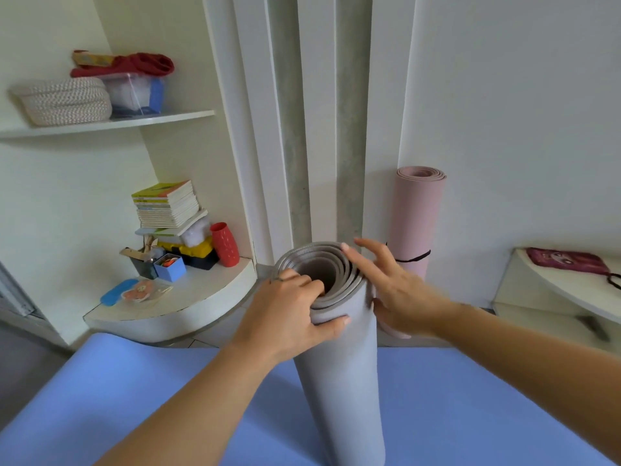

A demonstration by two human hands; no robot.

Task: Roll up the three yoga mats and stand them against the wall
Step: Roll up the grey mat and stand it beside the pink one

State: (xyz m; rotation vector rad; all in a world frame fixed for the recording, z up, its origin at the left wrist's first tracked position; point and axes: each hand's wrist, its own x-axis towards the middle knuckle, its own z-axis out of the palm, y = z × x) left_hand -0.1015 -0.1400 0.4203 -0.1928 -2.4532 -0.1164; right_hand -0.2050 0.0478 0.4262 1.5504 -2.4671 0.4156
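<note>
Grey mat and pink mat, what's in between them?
The right hand, fingers straight, touching the rim of the grey mat. Behind it the pink mat stands against the wall. The head view shows it.

Bare wall (353, 203) between corner shelf (208, 297) and pink mat (416, 216).

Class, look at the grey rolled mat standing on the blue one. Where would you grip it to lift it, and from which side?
Grip the grey mat just below its rim, probably one hand from each side. It stands upright and its top shows loosely wound layers, so squeezing from outside keeps them together. Pinching only the rim, like the left hand, may pull layers out.
</note>
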